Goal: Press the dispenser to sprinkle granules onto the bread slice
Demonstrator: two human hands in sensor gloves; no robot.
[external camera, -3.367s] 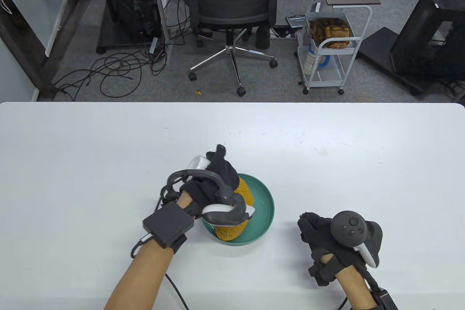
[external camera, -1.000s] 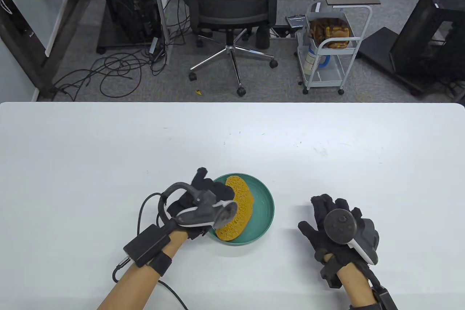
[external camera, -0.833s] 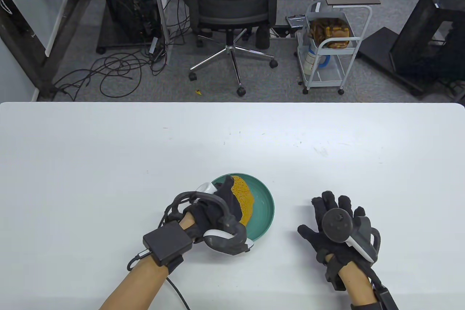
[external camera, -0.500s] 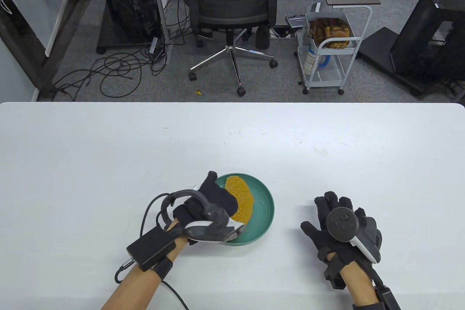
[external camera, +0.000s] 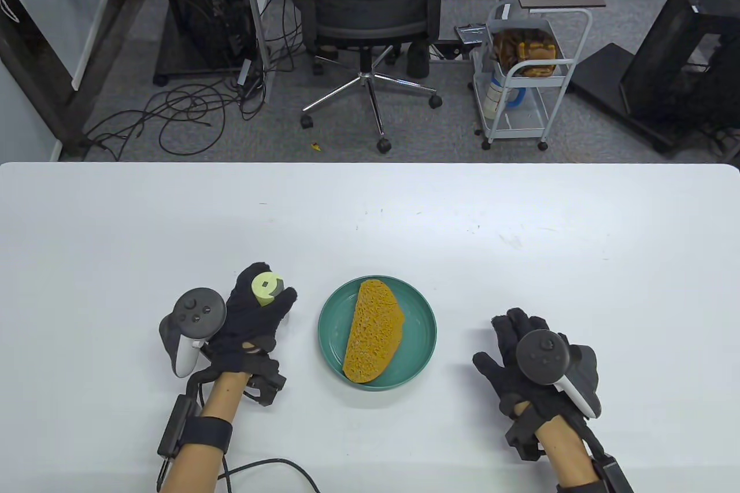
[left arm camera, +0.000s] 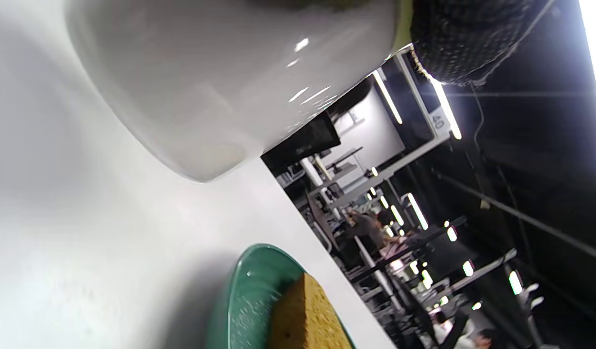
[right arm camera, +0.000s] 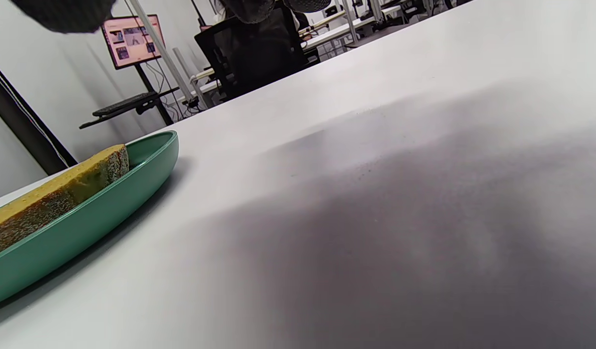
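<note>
- One dispenser (external camera: 267, 289), with a smooth glossy white rounded body (left arm camera: 220, 82) and a pale yellow-green round cap, is being gripped by the left hand (external camera: 248, 322); gloved fingers (left arm camera: 465, 41) are being wrapped closely around it, the cap showing just above them.
- One bread slice (external camera: 373, 330), porous, golden-brown and half-oval, is lying to the right of that grip, apart from it, in one round teal plate (external camera: 422, 337) with a raised rim.
- One right hand (external camera: 520, 357), in a black knitted glove, is being held spread and palm-down beyond the plate, fingers parted, nothing grasped; whether it is touching the table cannot be told.
- One matte white table (external camera: 462, 215) is bearing everything.
- One office chair (external camera: 370, 13) and one wheeled cart (external camera: 523, 77) are standing on the floor beyond.
</note>
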